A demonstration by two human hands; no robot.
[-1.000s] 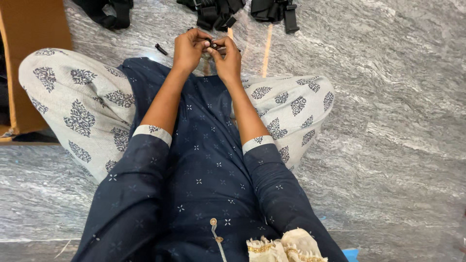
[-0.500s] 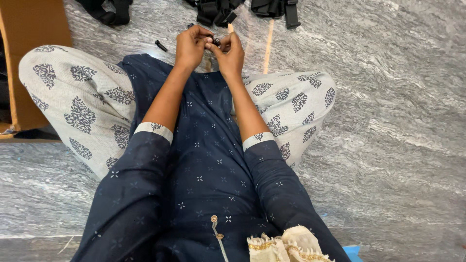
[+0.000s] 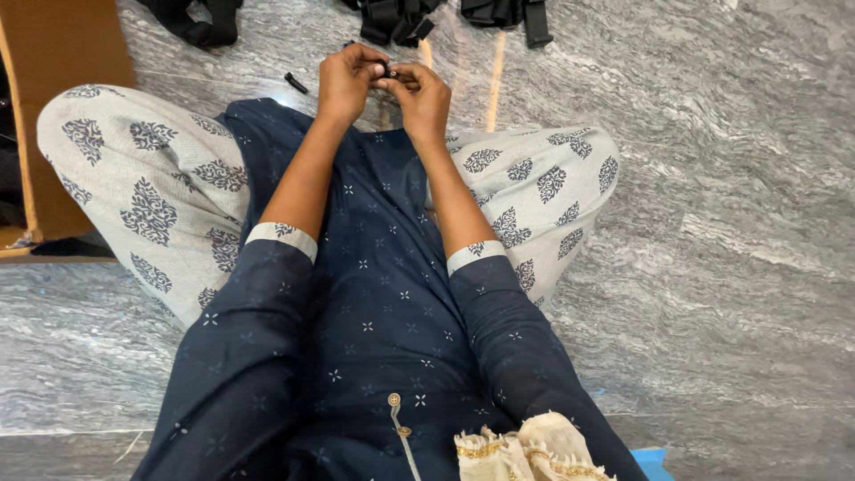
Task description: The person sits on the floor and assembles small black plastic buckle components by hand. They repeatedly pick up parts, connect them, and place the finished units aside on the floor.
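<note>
1. Left hand (image 3: 346, 82) is raised in front of the knees, its fingers curled tight and its fingertips pinched on a small black part (image 3: 389, 73), which is mostly hidden between the two hands
2. Right hand (image 3: 421, 96) meets it from the other side, thumb and forefinger narrowed onto the same small black part, so both hands touch at the fingertips
3. What kind of piece the small black part is cannot be told; only a dark speck shows between the fingers, held in the air above the floor (image 3: 730, 267) and not resting on it
4. Both forearms reach forward out of dark blue sleeves (image 3: 499, 347) with pale printed cuffs, over a dark blue tunic (image 3: 374, 294) dotted with small white stars
5. Knees in pale trousers (image 3: 151, 196) with a dark leaf print spread to either side, the person sitting cross-legged on the grey veined marble floor
6. A short black piece (image 3: 296, 84) lies loose on the floor just left of the left hand, apart from it
7. Near the far edge of the floor in view, black straps and buckles (image 3: 396, 20) lie in a heap just beyond the hands; another black strap bundle (image 3: 508, 16) lies to its right and a third dark bundle (image 3: 196, 22) to its left
8. A brown cardboard box (image 3: 62, 53) stands at the far left corner, beside the left knee
9. At the near edge, a cream fringed cloth (image 3: 525, 450) lies on the lap, with a bit of blue (image 3: 655, 463) just beside it
</note>
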